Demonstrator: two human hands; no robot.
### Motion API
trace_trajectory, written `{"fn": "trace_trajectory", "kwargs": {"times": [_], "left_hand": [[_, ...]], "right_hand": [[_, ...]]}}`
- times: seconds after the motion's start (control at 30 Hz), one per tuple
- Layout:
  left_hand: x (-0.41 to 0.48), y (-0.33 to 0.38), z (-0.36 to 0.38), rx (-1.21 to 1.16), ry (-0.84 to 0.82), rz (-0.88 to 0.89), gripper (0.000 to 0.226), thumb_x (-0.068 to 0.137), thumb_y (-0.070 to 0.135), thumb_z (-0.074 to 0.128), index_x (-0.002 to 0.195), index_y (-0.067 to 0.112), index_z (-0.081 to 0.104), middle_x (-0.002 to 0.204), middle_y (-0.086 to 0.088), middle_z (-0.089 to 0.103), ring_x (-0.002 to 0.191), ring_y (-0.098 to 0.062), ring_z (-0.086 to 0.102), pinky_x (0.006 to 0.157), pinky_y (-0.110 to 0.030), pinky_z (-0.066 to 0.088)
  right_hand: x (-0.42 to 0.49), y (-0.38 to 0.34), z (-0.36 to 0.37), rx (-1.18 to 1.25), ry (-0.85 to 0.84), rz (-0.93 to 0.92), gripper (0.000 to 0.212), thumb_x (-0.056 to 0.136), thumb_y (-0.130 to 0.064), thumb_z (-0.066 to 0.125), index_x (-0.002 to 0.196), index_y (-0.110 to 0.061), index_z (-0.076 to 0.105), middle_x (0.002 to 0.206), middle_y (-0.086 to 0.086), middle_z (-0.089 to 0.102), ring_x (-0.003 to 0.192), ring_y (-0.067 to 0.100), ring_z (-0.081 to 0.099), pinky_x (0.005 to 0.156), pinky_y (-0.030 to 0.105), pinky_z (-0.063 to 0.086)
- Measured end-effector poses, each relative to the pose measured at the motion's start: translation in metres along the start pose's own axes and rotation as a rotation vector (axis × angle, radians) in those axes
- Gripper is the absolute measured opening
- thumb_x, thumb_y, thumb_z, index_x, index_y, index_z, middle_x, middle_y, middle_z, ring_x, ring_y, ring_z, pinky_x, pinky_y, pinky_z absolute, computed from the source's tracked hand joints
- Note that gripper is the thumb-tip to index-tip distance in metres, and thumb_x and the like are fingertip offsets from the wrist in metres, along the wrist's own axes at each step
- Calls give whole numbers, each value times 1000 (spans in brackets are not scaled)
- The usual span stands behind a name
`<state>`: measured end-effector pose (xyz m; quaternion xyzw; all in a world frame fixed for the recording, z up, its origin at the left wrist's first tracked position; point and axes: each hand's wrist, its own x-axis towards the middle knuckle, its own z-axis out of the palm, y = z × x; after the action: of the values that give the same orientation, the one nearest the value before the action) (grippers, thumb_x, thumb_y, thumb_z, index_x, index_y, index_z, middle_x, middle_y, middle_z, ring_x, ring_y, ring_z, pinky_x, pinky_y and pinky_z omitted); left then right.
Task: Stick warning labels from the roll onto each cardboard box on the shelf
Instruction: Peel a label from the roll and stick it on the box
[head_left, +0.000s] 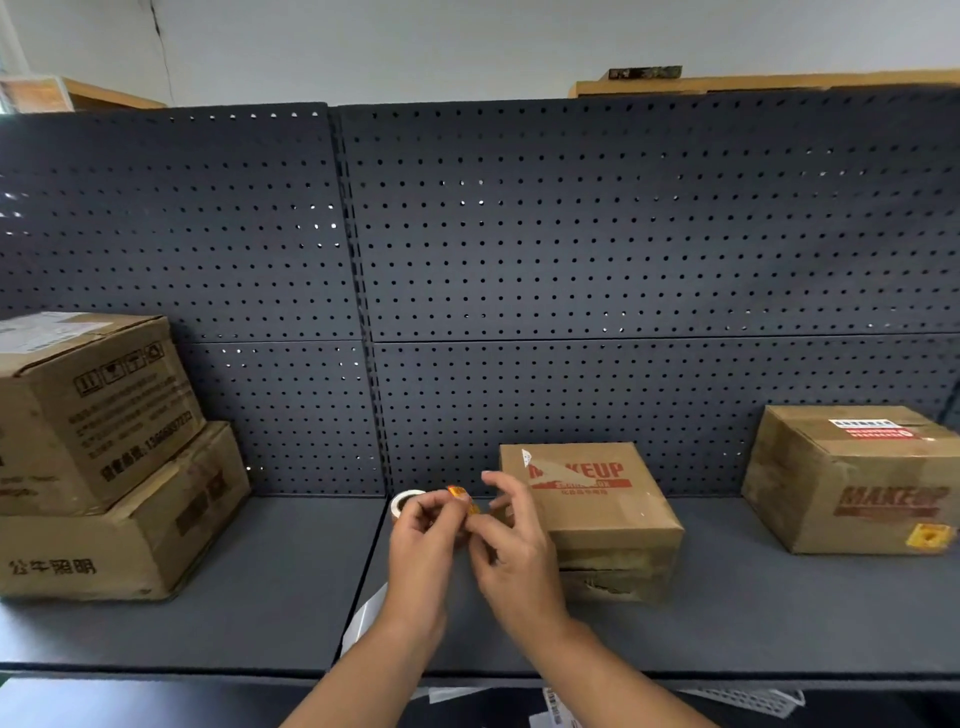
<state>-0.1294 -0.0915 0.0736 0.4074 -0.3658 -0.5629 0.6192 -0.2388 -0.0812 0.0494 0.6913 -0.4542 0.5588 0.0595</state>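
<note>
Label (462, 498) peeled from the roll (408, 501) above the shelf (260, 597).

The roll is grasped in the left grip (423, 535), and the orange label is pinched by the thumb and a finger of the right grip (511, 540), its other fingers being spread. Both are held over the shelf, just left of the middle box (597, 519). A white strip (369, 616) is seen hanging below the left grip. A yellow sticker (930, 536) is stuck on the front of the right box (852, 483). Two stacked boxes (93, 441) are set at the left.
</note>
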Motion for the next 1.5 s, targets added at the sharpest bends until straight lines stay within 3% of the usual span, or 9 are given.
{"fn": "trace_trajectory", "kwargs": {"times": [0.27,0.4,0.5,0.57,0.7,0.87,1.27,1.43,1.5], "left_hand": [[-9,12,18,-84,-1,-74,5,100,6,61,105,4,63,93,-19,69,87,-31,67,72,-37,57],[-9,18,23,-82,-50,-90,9,100,6,60,93,11,61,93,-13,71,81,-20,69,61,-28,61],[-11,20,30,-63,-132,-103,4,100,7,61,97,10,62,97,-13,73,89,-22,69,60,-27,59],[-12,19,36,-53,-168,-114,3,99,8,62,98,10,63,99,-14,73,90,-23,69,60,-27,59],[-10,16,50,-6,-172,-134,1,99,8,64,98,9,64,97,-15,72,89,-23,68,60,-27,60],[-8,10,60,46,-172,-115,3,98,10,66,100,8,67,92,-11,73,82,-17,70,62,-27,61],[-10,-5,88,191,-222,-91,12,96,17,73,103,7,71,106,-12,75,91,-20,73,64,-30,61],[-12,-6,104,396,-244,65,9,92,25,78,93,16,78,93,3,76,91,-17,69,81,-37,61],[-10,-8,111,412,-251,75,8,91,26,79,93,18,79,88,5,73,85,-13,65,79,-33,56]], "right_hand": [[-7,-3,-28,96,-54,-147,19,82,-3,72,99,-12,75,138,6,56,119,20,56,95,33,50],[6,-8,-48,309,142,255,19,90,-1,63,101,-15,69,121,-1,63,115,15,61,99,25,47],[22,3,-59,533,172,673,16,98,-11,66,97,-27,71,97,-7,71,90,11,65,79,32,50],[26,13,-67,606,100,765,12,99,-21,67,92,-26,75,84,-9,71,75,7,60,69,28,45],[28,17,-81,632,-23,740,21,100,-26,66,85,-13,75,73,-4,65,68,8,55,60,21,42],[31,29,-96,670,-1,699,18,99,-22,68,91,-7,74,71,8,63,64,18,54,50,26,41],[32,53,-134,471,-67,629,16,87,-7,81,95,-11,68,93,4,73,83,7,65,76,24,57],[40,71,-151,452,-58,675,16,89,-5,77,98,-11,66,92,11,71,80,14,64,66,27,54],[45,79,-160,470,-91,692,17,90,-5,77,99,-11,65,89,13,71,75,15,64,62,29,53]]}}
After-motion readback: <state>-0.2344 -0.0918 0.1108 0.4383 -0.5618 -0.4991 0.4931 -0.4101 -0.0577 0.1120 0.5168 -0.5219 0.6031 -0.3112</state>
